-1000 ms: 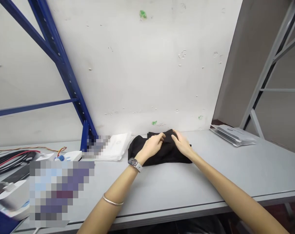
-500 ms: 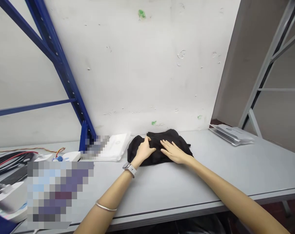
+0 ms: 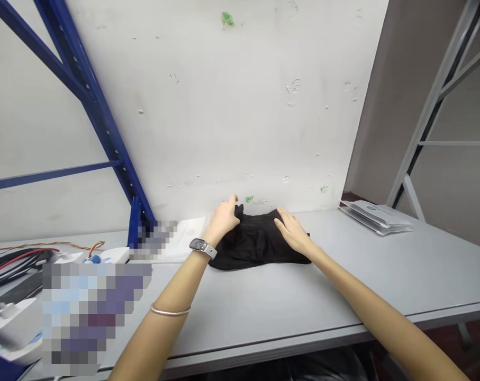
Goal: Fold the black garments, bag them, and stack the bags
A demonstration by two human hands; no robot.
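Observation:
A black cloth item (image 3: 255, 244), soft and wrinkled like a folded garment, lies on the grey table near the wall. My left hand (image 3: 223, 218), with a watch on its wrist, is closed on the cloth's back left part. A bunched bit of fabric sticks up beside its fingertips. On the right part of the cloth rests my right hand (image 3: 293, 232), fingers stretched out and holding nothing. The cloth beneath both hands is hidden.
White packets (image 3: 186, 238) lie left of the cloth, partly blurred out. A stack of white flat packages (image 3: 377, 216) sits at the right by the wall. Cables (image 3: 15, 264), white power adapters and a blue rack post (image 3: 105, 121) stand at the left. The white wall (image 3: 240, 116) closes the back.
My left hand has moved up and left and gathered cloth in its fingers. My right hand has slid to the right and slightly back. The cloth's left part is pulled up and reshaped.

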